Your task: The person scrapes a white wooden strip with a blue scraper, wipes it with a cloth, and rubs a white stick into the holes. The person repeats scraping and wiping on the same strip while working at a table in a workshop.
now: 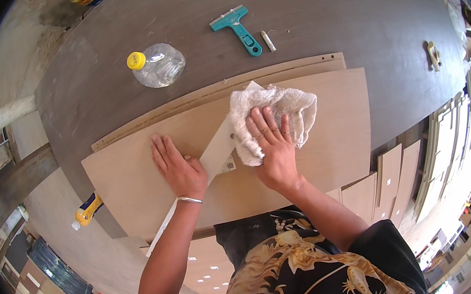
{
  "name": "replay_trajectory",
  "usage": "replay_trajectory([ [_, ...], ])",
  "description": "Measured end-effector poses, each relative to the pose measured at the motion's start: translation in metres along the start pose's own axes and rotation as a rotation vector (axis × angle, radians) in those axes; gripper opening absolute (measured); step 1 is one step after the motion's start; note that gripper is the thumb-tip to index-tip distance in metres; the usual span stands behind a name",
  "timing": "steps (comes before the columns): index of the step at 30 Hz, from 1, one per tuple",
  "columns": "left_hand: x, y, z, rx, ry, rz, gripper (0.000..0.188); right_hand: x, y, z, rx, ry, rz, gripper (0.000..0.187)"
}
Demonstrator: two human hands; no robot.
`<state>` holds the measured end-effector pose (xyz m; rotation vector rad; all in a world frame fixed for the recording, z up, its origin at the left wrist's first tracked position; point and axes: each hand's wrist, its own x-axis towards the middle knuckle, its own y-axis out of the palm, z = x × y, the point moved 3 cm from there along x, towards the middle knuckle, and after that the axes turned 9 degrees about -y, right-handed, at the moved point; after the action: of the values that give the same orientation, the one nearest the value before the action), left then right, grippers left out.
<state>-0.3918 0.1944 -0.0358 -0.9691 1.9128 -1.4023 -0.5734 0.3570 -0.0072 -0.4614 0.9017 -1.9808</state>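
A light brown wooden panel [330,159] lies in front of me on the dark table. Slanting across it is a long, narrow white strip [217,143], its upper part covered by a crumpled whitish cloth [300,102]. My right hand [275,148] lies on the cloth with its fingers stretched out, pressing it down rather than wrapping round it. Flat on the panel, fingers extended, rests my left hand [178,168]; its thumb side is against the strip, which runs on beneath the wrist. A small printed label [228,164] shows beside the strip.
Another board [217,89] shows behind the panel. Farther back are a clear bottle [159,65] with a yellow cap, a teal scraper [241,30] and a white crayon-like stick [268,41]. A yellow bottle [87,210] is at the left; boards [389,173] lean at the right.
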Motion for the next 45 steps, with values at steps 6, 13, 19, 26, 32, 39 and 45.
replay_trajectory([
  [6,0.000,0.000,0.000,-0.042,0.033,-0.001,0.069,0.030,-0.024,-0.071,-0.104,0.047,-0.312,0.070],
  [13,-0.035,-0.020,-0.013,-0.094,0.240,0.023,0.063,-0.045,-0.108,-0.115,1.057,0.469,-1.097,0.046],
  [19,-0.045,-0.025,-0.017,0.006,0.151,0.147,0.066,-0.096,-0.103,-0.096,1.128,0.621,-1.265,0.050],
  [26,-0.025,-0.042,0.003,-0.141,0.136,0.360,0.037,-0.100,-0.063,-0.078,1.181,0.500,-1.124,0.045],
  [32,-0.012,-0.030,0.010,-0.212,0.154,0.182,0.031,-0.078,-0.019,-0.043,0.636,0.447,-0.389,0.050],
  [39,-0.015,-0.016,0.009,-0.081,0.314,0.038,0.031,-0.001,0.033,0.036,-0.018,-0.226,0.015,0.073],
  [45,-0.017,-0.018,0.010,-0.058,0.311,0.091,0.029,0.035,0.002,-0.002,-0.191,0.088,-0.267,0.077],
])
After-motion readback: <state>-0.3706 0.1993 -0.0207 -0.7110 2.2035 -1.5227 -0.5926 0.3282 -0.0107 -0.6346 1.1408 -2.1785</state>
